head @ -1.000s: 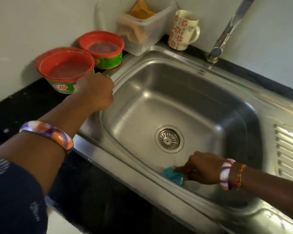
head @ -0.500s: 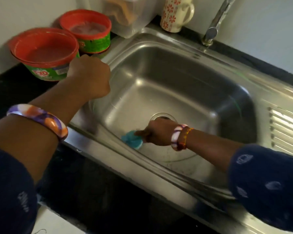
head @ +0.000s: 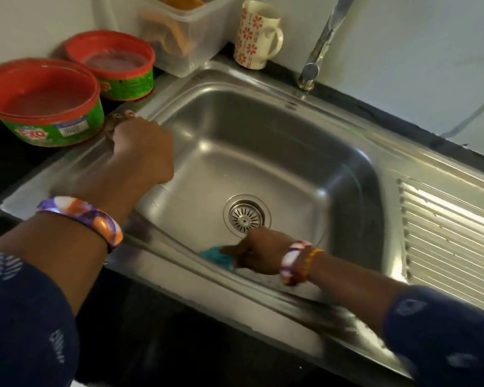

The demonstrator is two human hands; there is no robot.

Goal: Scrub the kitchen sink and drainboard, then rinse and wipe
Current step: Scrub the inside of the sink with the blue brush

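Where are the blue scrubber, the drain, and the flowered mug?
blue scrubber (head: 217, 256), head view, the part showing left of the fingers.
drain (head: 246, 215), head view, strainer centre.
flowered mug (head: 253, 37), head view, its front wall.

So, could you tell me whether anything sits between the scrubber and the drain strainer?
Nothing visible does. The right hand holds the teal scrubber on the basin floor just in front of the drain strainer, with only bare steel between them.

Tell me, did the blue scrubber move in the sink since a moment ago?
Yes. The right hand slid the blue scrubber back toward the right along the sink's near wall: it was left of the drain, now it is just below it.
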